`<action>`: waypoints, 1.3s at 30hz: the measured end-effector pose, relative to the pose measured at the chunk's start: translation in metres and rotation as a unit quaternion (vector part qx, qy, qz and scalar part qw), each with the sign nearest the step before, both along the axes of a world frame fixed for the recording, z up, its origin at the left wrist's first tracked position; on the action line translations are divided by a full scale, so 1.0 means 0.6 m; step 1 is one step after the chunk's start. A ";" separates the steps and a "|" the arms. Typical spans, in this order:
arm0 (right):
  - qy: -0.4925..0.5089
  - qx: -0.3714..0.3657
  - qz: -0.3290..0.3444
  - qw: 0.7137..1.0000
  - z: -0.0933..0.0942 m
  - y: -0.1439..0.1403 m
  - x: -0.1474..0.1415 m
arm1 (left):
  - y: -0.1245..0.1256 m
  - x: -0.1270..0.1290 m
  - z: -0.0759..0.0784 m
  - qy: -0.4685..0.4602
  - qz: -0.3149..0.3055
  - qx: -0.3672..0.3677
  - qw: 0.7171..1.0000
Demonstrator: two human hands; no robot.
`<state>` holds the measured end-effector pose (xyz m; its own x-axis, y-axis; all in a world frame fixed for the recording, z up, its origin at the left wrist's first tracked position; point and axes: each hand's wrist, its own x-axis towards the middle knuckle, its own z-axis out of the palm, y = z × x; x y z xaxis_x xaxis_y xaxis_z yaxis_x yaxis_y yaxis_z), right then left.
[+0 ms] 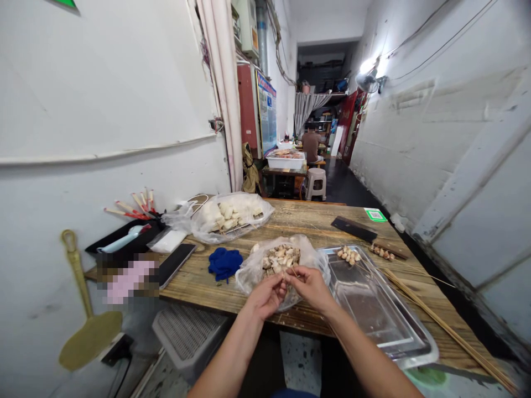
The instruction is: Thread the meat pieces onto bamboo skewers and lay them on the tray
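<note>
Together left hand (267,296), right hand (310,286) pinch skewer (295,272) over mushroom bag (279,260).

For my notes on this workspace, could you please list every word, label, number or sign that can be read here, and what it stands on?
None can be read.
Green-edged sticker on the wooden table: a code-like print, too small to read.
Blue poster on the left wall: rows of text, too blurred to read.
Green sign at the top-left edge: cut off, no letters visible.
Pixelated patch beside the tablet: unreadable.
</note>
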<state>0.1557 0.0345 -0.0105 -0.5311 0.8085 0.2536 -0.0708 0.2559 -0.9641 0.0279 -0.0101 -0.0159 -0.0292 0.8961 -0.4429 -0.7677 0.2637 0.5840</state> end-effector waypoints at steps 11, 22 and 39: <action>-0.012 0.006 -0.036 0.999 -0.005 0.008 0.004 | -0.001 0.010 0.009 0.012 0.032 0.016 0.999; -0.006 -0.015 -0.029 0.999 -0.012 0.011 0.004 | -0.012 0.021 0.014 0.190 0.034 0.118 0.974; -0.010 -0.002 -0.063 0.998 -0.011 0.009 0.000 | -0.012 0.023 0.026 0.212 0.021 0.103 0.972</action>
